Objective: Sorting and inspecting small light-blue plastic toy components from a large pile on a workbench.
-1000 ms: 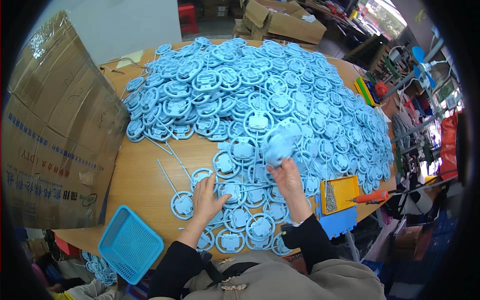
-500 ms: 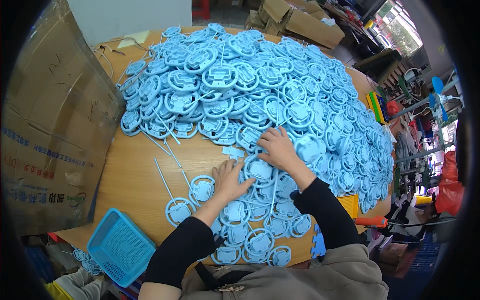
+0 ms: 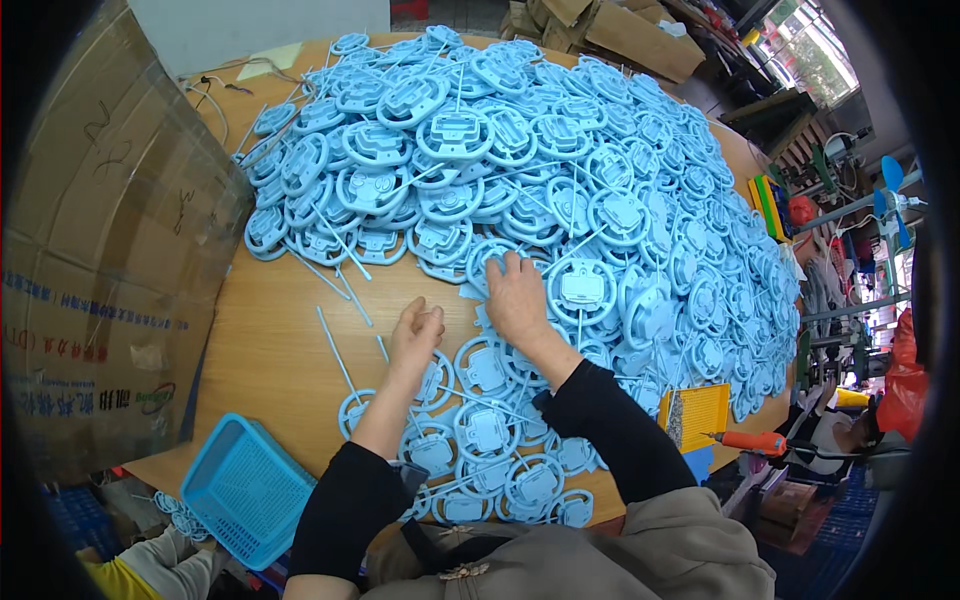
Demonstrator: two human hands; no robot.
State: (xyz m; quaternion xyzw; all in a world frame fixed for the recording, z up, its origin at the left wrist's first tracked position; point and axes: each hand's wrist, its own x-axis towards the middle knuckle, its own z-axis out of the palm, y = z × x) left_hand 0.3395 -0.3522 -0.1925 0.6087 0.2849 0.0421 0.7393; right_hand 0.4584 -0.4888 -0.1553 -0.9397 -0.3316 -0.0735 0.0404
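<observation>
fingers [image 3: 512, 265] lie over a smooth, ring-shaped blue plastic piece [image 3: 481, 262].

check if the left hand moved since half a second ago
Yes, the left hand moved leftward, nearer the large cardboard box.

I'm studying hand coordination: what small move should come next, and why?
Perhaps the right hand should draw the light-blue ring part at its fingertips toward the left hand: they overlap it in view, and the left hand is nearby, over the wooden table.
</observation>
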